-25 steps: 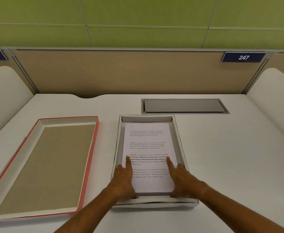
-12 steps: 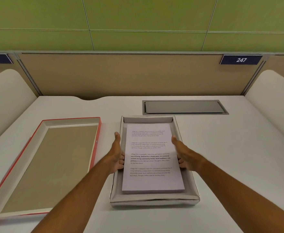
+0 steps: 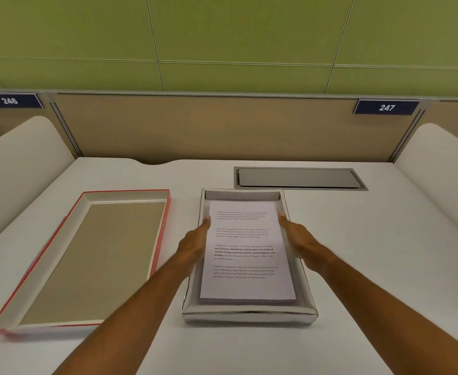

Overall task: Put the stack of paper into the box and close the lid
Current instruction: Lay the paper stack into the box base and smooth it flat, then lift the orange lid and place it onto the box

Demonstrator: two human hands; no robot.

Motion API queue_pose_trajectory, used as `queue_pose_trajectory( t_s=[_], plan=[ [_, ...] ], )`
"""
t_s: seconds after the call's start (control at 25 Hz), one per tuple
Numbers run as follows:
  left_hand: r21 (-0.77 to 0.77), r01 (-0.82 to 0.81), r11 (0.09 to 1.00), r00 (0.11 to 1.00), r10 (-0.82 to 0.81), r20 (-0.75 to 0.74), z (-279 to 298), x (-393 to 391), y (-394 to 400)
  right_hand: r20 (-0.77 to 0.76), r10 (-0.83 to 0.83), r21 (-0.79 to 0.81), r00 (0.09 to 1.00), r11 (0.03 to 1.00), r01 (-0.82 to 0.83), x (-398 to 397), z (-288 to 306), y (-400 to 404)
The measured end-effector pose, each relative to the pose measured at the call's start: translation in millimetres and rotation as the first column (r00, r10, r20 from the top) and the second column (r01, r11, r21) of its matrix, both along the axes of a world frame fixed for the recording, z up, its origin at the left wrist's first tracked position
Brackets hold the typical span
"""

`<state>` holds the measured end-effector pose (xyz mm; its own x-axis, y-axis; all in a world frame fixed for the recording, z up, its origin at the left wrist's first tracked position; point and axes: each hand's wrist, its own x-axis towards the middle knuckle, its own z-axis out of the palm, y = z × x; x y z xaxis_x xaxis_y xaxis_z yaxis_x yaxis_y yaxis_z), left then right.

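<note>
On the white bench (image 3: 357, 253), the white printed paper stack (image 3: 245, 253) is now squared in the silver box (image 3: 249, 316) by flat-pressed fingers (image 3: 205, 221); the red-edged lid (image 3: 87, 255) is left.

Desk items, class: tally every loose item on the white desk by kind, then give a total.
Silver cardboard box: 1
Red-edged cardboard lid, lying upturned: 1
White printed paper stack, inside the box: 1
Total: 3

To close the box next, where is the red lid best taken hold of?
Probably by its two long side walls, hands coming from above: the red lid lies open side up, left of the box, so it must be flipped over.
</note>
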<state>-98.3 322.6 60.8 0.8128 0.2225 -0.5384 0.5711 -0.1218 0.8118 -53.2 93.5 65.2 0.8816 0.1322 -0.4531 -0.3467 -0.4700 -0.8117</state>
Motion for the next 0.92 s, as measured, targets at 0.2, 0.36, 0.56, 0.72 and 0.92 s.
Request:
queue_pose_trajectory(
  t_s=[0.2, 0.36, 0.56, 0.72, 0.92],
  plan=[
    [0.651, 0.052, 0.757, 0.941, -0.256, 0.222, 1, -24, -18, 0.399, 0.354, -0.469, 0.846, 0.871, -0.143, -23, -5, 17],
    [0.913, 0.066, 0.402, 0.92, -0.38, 0.101, 0, -38, -17, 0.526, 0.469, -0.59, 0.71, 0.802, -0.093, -32, -5, 31],
    [0.972, 0.001, 0.233, 0.928, -0.362, 0.086, 6, -61, -5, 0.546, 0.553, -0.684, 0.629, 0.728, -0.047, -42, -7, 52],
    [0.98, 0.013, 0.2, 0.946, -0.319, 0.053, 5, -70, 17, 0.543, 0.579, -0.71, 0.608, 0.704, -0.036, -51, -8, 69],
    [0.977, 0.074, 0.2, 0.952, -0.307, -0.009, -6, -67, 47, 0.533, 0.569, -0.717, 0.627, 0.697, -0.023, -47, -14, 90]
  ],
)
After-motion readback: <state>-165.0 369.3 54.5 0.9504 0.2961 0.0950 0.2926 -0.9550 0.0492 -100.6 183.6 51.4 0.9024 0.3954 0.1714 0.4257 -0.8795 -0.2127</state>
